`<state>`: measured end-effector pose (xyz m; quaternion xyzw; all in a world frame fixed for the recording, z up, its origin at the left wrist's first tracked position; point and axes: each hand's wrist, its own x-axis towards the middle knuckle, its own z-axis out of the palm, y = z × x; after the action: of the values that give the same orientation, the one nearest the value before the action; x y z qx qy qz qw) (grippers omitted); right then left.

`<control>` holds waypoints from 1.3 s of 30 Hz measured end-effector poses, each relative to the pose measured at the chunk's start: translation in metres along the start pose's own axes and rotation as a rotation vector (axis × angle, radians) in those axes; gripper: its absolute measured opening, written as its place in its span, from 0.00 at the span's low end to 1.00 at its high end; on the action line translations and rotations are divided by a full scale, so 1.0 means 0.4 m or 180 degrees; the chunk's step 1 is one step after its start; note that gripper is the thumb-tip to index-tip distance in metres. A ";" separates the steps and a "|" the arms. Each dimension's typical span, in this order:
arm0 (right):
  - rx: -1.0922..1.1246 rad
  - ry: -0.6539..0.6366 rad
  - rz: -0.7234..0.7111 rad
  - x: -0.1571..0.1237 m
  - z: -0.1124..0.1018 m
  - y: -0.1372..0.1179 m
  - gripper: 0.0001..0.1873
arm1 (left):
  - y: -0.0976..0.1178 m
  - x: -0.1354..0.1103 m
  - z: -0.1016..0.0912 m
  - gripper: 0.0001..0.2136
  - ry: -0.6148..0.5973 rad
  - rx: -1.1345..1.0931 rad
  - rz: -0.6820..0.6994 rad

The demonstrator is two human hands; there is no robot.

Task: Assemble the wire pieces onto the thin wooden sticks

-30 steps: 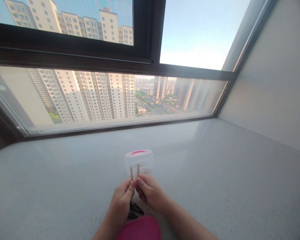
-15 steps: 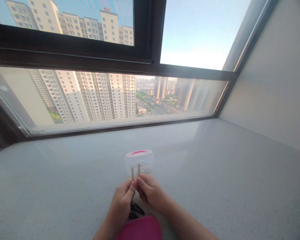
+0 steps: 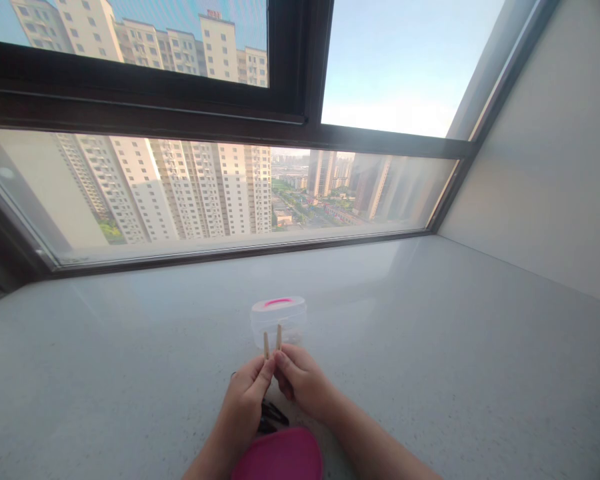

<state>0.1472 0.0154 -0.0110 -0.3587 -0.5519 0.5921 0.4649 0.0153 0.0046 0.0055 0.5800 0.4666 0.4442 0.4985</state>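
My left hand (image 3: 247, 395) is closed, with thumb and fingers pinching a slim wooden clothespin (image 3: 266, 343) that points upward. Close against it, my right hand (image 3: 303, 380) pinches a second wooden clothespin (image 3: 279, 335), also upright and slightly higher. Only the upper ends of both show; fingers cover the rest. Just beyond the fingertips stands a clear plastic box (image 3: 277, 317) with a pink handle on its lid. Under my hands lie black clip-like pieces (image 3: 274, 417), partly hidden by my left hand. A pink rounded object (image 3: 283, 457) is nearest to me, between my forearms.
Everything lies on a pale speckled sill (image 3: 445, 360). Behind it runs a dark window frame (image 3: 230, 254), with tall buildings outside. A white wall (image 3: 545, 167) bounds the right side.
Hardly anything differs. Both hands keep their pinch on the clothespins, and the whole view has shifted very slightly.
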 end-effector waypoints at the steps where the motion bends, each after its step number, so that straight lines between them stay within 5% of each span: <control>1: 0.0003 -0.0003 -0.0002 0.000 0.000 0.000 0.23 | 0.001 0.000 0.000 0.19 -0.0005 -0.0015 0.0006; 23: 0.0051 -0.0033 0.0019 -0.002 0.006 -0.018 0.22 | -0.023 0.001 -0.006 0.21 0.0363 -0.0182 -0.0072; 32: -0.0010 0.0031 0.0207 -0.009 0.005 -0.033 0.22 | 0.015 -0.007 -0.014 0.17 0.0980 -0.1186 -0.0079; 39: 0.0118 -0.0134 0.0278 -0.012 -0.001 -0.033 0.19 | 0.044 -0.019 -0.012 0.15 0.0803 -0.2054 0.0209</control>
<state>0.1512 0.0105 0.0014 -0.3612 -0.5344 0.6294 0.4334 0.0110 -0.0033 0.0232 0.3477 0.3413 0.6528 0.5801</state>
